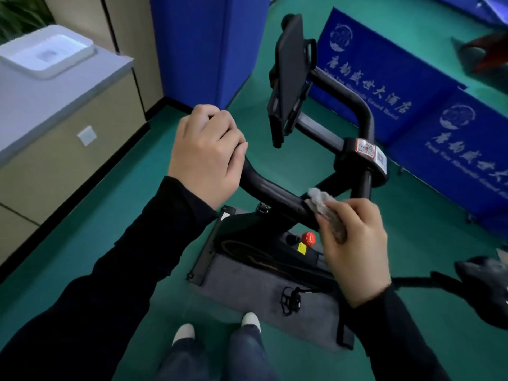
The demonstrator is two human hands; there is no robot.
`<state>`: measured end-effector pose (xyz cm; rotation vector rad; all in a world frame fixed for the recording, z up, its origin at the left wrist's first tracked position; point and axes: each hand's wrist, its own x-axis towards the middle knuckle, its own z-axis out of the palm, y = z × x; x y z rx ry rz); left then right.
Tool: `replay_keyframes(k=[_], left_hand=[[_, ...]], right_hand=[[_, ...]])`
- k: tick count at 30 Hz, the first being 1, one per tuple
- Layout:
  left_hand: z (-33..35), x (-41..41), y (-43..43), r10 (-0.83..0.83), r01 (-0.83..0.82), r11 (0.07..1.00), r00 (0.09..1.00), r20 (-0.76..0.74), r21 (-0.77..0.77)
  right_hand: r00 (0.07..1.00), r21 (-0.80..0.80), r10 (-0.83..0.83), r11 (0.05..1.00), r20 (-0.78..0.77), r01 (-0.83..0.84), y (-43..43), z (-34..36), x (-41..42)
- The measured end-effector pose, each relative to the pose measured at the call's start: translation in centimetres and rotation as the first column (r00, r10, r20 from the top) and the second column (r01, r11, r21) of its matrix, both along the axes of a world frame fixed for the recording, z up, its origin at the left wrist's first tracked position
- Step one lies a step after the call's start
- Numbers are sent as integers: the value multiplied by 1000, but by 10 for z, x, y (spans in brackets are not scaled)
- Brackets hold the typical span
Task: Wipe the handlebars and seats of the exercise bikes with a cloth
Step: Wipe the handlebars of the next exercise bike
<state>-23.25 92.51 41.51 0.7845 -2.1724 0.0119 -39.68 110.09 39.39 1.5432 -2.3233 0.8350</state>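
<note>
A black exercise bike stands in front of me with its curved black handlebar (272, 192) across the middle of the view. My left hand (206, 152) grips the handlebar's left end, fingers curled over it. My right hand (354, 243) holds a bunched grey cloth (321, 203) and presses it against the bar near the centre stem. A black tablet holder (288, 78) rises from the far side of the handlebar. The black seat (483, 281) shows at the right edge, partly cut off.
The bike stands on a grey mat (247, 292) on a green floor; a red knob (308, 239) sits on its frame. Blue banner barriers (384, 86) stand behind and to the right. A beige cabinet with a white tray (46, 50) lines the left wall.
</note>
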Motion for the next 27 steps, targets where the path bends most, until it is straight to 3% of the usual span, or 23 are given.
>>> replay_keyframes(k=[3, 5, 8, 12, 17, 20, 23, 25, 27], left_hand=[[-2, -1, -1, 5, -5, 1000, 1000, -4, 1], [-2, -2, -2, 0, 0, 1000, 1000, -11, 15], [-4, -4, -2, 0, 0, 1000, 1000, -9, 0], [-4, -3, -5, -29, 29, 999, 999, -23, -17], [-4, 1, -9, -73, 74, 997, 997, -15, 22], [-5, 1, -8, -66, 67, 997, 998, -14, 41], [-7, -1, -6, -40, 41, 998, 999, -21, 49], [-7, -2, -7, -31, 32, 997, 999, -18, 70], [-7, 0, -8, -40, 41, 997, 999, -14, 64]], right_hand=[[967, -215, -219, 946, 129, 243, 7, -26, 26], [904, -345, -333, 843, 269, 413, -1, -37, 45], [828, -439, -367, 716, 424, 542, -22, -42, 72], [833, -515, -268, 683, 483, 518, -56, -39, 101], [856, -556, -142, 706, 497, 440, -83, -39, 119], [869, -553, -233, 693, 437, 464, -63, -41, 103], [821, -562, -332, 606, 464, 563, -48, -42, 86], [806, -565, -303, 588, 508, 578, -56, -43, 93], [835, -575, -234, 632, 498, 520, -74, -41, 112]])
